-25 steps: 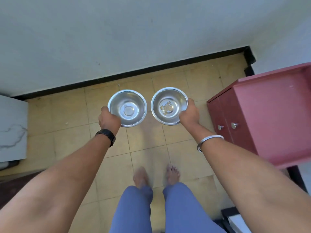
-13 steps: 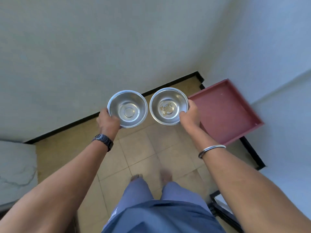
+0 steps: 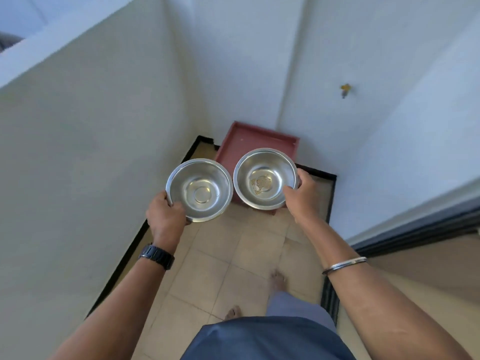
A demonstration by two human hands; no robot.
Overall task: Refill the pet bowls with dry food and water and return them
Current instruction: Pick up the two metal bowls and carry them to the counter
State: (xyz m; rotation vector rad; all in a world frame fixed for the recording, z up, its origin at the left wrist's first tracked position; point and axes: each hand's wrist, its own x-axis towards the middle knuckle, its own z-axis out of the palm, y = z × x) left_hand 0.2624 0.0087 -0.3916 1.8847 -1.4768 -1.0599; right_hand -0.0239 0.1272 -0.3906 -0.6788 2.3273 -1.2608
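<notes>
Bowls, openings up: left hand (image 3: 166,216) fingers grip the clean bowl (image 3: 199,189), right hand (image 3: 302,194) fingers the crumbed bowl (image 3: 265,178).

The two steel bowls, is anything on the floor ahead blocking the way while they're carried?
Only the red cabinet stands ahead in the corner. The tiled floor before it looks bare. Each hand, left and right, already grips its steel bowl.

silver bowls (image 3: 199,190), red cabinet (image 3: 255,144), beige tiles (image 3: 233,255)

Soft, even daylight is filling the frame; the bowls (image 3: 199,189) are glinting faintly, and the walls (image 3: 85,141) are bending and blurring toward the edges.
</notes>
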